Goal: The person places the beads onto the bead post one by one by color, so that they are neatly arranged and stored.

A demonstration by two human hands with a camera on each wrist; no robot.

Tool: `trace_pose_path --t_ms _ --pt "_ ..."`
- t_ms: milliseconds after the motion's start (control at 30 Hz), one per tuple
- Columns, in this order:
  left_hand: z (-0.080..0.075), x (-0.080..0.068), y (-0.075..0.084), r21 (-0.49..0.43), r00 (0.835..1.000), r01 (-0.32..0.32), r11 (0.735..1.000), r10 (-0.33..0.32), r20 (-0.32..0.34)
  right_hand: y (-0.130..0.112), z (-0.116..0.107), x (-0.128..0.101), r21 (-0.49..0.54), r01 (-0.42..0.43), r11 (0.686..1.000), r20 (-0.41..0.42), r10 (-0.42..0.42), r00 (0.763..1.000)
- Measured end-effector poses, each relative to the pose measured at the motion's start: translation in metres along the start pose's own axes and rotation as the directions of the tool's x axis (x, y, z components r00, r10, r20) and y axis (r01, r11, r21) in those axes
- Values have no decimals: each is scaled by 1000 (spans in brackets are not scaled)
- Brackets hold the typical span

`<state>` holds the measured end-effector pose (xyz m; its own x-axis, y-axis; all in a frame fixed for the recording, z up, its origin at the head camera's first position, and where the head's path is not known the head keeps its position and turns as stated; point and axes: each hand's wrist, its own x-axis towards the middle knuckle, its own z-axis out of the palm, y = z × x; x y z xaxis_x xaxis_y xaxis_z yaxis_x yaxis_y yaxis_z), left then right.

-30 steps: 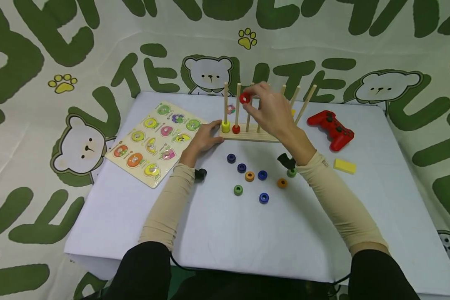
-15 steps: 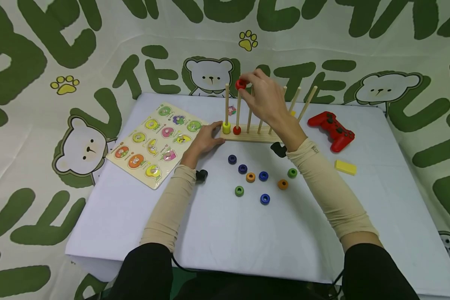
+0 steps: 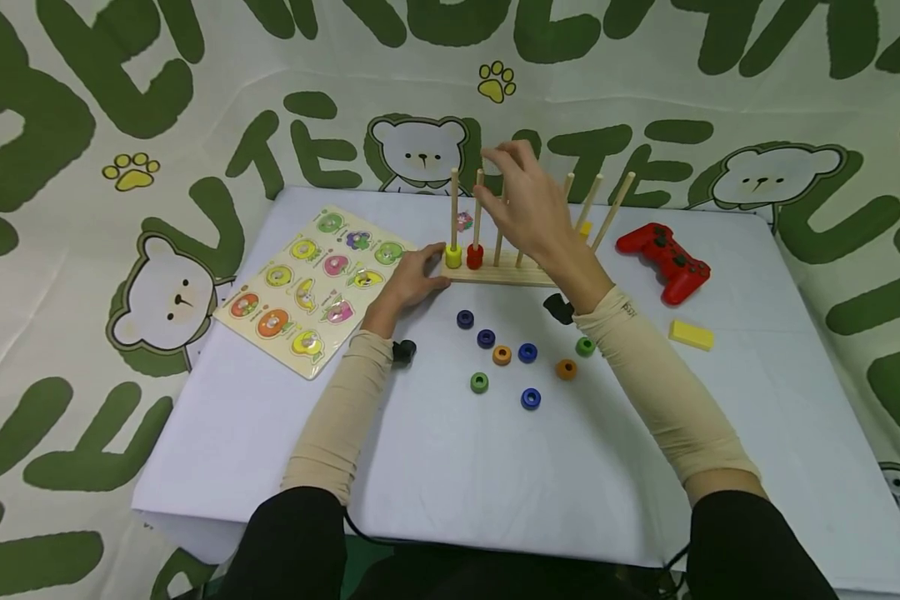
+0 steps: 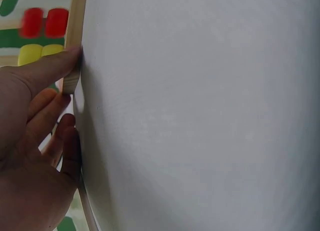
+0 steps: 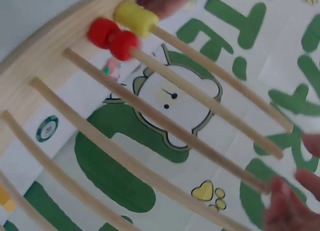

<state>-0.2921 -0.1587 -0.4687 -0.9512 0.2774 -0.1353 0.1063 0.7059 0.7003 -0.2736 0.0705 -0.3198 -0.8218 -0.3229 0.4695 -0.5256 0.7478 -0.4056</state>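
A wooden peg rack (image 3: 504, 273) stands at the back of the white table (image 3: 450, 467). Its first peg carries yellow rings (image 3: 453, 256) and its second carries two red rings (image 3: 475, 256). My right hand (image 3: 497, 169) hovers by the peg tops with relaxed fingers, holding nothing. In the right wrist view the red rings (image 5: 112, 38) sit low on their peg and my fingertips (image 5: 287, 198) are beyond the peg ends. My left hand (image 3: 414, 277) rests on the table, and its thumb (image 4: 47, 71) presses the end of the rack (image 4: 74, 46).
Several loose rings lie in front of the rack, among them blue (image 3: 530, 398), green (image 3: 479, 382) and orange (image 3: 566, 369). A puzzle board (image 3: 307, 287) lies to the left. A red game controller (image 3: 663, 258) and a yellow block (image 3: 690, 334) lie to the right.
My right hand carried a red ring to the top of the second peg and let it go. The ring now sits on the first red ring.
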Motion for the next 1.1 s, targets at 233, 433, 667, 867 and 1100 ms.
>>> trace_pose_path --t_ms 233,433,667,867,1100 --pt "-2 0 3 32 1000 3 999 -3 -5 -9 27 -50 -13 166 986 118 -163 980" --pt "-3 0 5 39 1000 18 999 -18 -6 -9 65 -84 -152 92 984 637 27 770" --pt "0 0 4 20 1000 16 1000 -16 -4 -3 85 -93 -146 60 988 679 55 732" --pt "0 -1 3 13 1000 13 1000 -13 0 -1 79 -91 -87 44 995 604 18 797" --pt "1 0 3 3 1000 25 1000 -25 3 3 22 -64 19 12 1000 316 -17 949"
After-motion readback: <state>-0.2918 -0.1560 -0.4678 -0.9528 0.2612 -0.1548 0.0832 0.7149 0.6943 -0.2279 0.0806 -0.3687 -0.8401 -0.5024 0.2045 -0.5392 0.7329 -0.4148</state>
